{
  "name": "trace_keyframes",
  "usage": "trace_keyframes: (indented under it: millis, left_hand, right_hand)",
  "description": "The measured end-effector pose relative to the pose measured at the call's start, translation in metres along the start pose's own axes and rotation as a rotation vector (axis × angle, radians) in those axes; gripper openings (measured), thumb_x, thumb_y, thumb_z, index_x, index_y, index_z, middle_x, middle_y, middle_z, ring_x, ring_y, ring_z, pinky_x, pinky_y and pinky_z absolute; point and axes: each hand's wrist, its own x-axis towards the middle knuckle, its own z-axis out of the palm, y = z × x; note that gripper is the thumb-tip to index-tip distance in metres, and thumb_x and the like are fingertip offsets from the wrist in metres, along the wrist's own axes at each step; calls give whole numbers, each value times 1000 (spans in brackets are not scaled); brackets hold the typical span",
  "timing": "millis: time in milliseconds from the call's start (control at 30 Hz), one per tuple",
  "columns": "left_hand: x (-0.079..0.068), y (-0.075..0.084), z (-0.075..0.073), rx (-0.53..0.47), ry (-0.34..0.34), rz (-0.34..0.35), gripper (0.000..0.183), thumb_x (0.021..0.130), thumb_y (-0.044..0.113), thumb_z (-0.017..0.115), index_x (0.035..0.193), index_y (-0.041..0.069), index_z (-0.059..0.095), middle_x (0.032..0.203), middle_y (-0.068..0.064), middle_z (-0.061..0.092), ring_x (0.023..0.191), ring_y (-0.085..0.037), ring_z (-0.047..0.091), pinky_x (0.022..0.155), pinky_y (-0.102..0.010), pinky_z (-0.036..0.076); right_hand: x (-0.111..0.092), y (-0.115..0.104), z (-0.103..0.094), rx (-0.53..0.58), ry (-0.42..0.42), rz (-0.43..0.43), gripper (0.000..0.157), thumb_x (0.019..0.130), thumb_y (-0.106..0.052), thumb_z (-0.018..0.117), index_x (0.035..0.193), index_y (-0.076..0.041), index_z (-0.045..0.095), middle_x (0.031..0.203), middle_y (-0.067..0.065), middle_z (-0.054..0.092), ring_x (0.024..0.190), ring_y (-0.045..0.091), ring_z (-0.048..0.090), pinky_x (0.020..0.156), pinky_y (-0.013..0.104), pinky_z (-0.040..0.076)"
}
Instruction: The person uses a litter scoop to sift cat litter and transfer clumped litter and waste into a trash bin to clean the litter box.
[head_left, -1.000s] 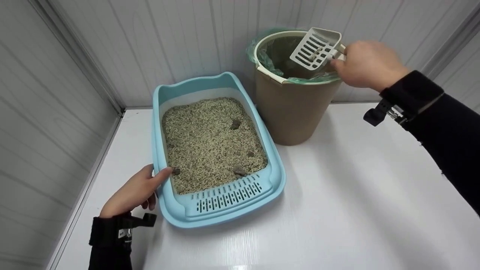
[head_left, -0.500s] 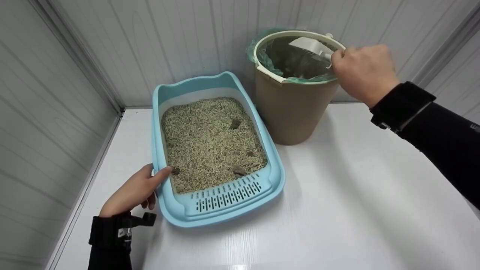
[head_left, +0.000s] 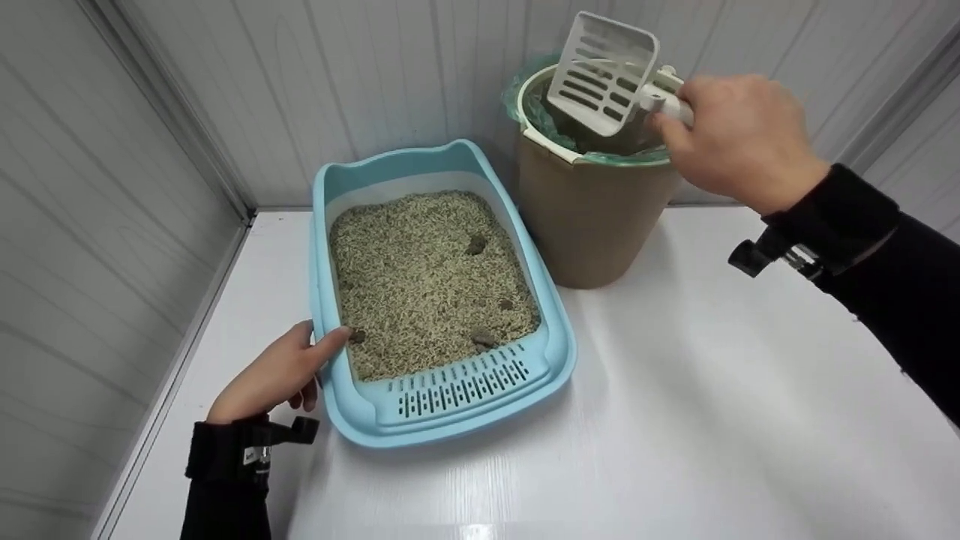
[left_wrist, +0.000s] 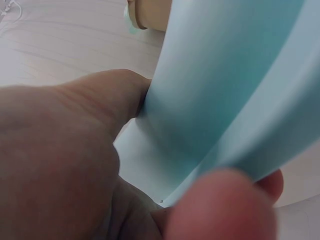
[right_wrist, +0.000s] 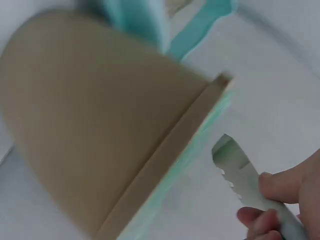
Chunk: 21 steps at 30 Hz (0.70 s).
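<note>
The left hand (head_left: pixel 277 373) grips the left rim of the tray (head_left: pixel 561 322), thumb on top; litter (head_left: pixel 420 277) with dark clumps (head_left: pixel 482 337) lies inside. Farther back, the bin (head_left: pixel 592 225) stands beside it; the right hand (head_left: pixel 739 139), fingers curled round the handle (head_left: pixel 673 107), holds the scoop (head_left: pixel 609 79) tilted above the bin's mouth.

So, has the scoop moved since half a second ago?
Yes: against the bin, the scoop has moved up and left in the head view, and now reaches above the rim.

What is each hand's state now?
Left hand: holding the blue rectangular plastic litter tray by its rim.
Right hand: holding the white slotted plastic scoop by its handle.
</note>
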Motion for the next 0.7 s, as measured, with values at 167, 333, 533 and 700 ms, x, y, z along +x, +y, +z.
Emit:
trace_keyframes:
  millis: [167,333,533,700]
  left_hand:
    - [1,2,0,2,8,-9,72,112,66,57,135,-2,48,84,-11,65,53,-18,59,50,-32,52]
    - [1,3,2,11,12,0,71,113,66,56,133,-2,48,85,-12,65,53,-19,60,50,-34,54]
    - [2,4,6,9,13,7,70,113,65,55,134,-1,47,84,-12,65,53,-20,61,49,-35,54]
    - [0,5,9,8,15,-7,70,112,67,56,133,1,47,82,-9,63,52,-19,60,49,-34,52]
  right_hand:
    - [-17,-44,4,186,-141,-42,44,112,-46,65,102,-4,75,84,9,65,77,27,59,64,41,45]
    - [-31,-84,35,206,-363,-103,38,112,-42,66,115,-5,72,100,10,71,87,29,65,76,48,54]
    - [-31,-117,85,34,-564,-129,33,110,-35,66,87,-11,68,85,7,66,77,28,64,66,46,54]
    - [-12,-136,103,-77,-701,-134,32,105,-16,59,74,-18,51,74,1,45,65,21,45,57,38,41]
